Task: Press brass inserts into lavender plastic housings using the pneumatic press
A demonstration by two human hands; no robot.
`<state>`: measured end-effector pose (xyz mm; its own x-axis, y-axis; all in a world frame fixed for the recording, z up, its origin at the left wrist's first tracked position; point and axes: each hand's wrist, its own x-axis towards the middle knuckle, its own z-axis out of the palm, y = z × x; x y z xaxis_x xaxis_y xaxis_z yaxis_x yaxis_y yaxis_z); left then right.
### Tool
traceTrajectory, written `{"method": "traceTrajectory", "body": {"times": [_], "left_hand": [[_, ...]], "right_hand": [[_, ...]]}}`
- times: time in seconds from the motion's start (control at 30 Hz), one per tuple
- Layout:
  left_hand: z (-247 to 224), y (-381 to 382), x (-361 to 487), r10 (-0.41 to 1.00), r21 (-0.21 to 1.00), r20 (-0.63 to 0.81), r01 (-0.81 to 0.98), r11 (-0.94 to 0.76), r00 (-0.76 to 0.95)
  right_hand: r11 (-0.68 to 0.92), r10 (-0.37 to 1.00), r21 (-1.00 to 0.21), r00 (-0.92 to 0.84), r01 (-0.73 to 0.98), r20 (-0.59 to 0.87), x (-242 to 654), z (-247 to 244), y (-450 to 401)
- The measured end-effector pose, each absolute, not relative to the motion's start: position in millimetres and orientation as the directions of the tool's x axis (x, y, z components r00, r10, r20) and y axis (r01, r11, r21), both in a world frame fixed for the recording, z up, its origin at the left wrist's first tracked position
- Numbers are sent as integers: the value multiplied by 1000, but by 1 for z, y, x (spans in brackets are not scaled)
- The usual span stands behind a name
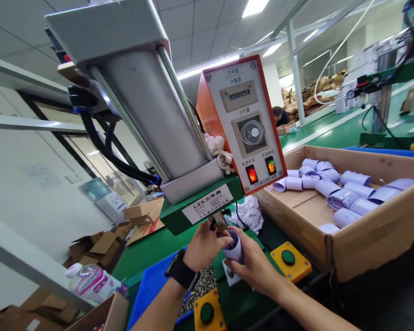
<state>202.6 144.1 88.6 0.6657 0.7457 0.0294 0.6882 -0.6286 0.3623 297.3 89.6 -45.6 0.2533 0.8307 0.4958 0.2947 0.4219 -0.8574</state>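
A short lilac plastic tube (235, 250) sits under the ram of a bench press (196, 202), its open end facing up towards me. My right hand (255, 266) wraps round its side, fingers behind and thumb in front. At the rim, my left hand (205, 246) is closed, with its thumb tip reaching into the opening. Whatever the left fingers pinch is too small or hidden to make out. Below the tube is a metal block (230, 276) on the press base. A black watch (182, 271) is on my left wrist.
Yellow boxes with green buttons flank the base, a left one (209, 311) and a right one (290, 259). A blue tray (141, 294) holds small metal parts. Right, a cardboard box (369, 239) holds several lilac tubes. An orange control box (241, 124) stands beside the press cylinder.
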Motion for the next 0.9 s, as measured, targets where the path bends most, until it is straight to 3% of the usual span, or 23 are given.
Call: {"method": "traceTrajectory", "body": {"times": [0.43,0.67,0.8,0.9], "left_hand": [[86,143,208,739,226,39,714,-662,673],[86,137,202,706,337,41,655,-676,707],[65,109,149,775,443,205,650,-618,598],[19,81,96,781,250,317,747,-616,538]], "right_hand": [[428,795,-798,243,424,555,301,-43,87],[335,831,-708,159,622,534,316,-47,77],[241,822,-647,202,723,532,347,-74,38],[174,765,-552,241,816,598,369,-112,9]]}}
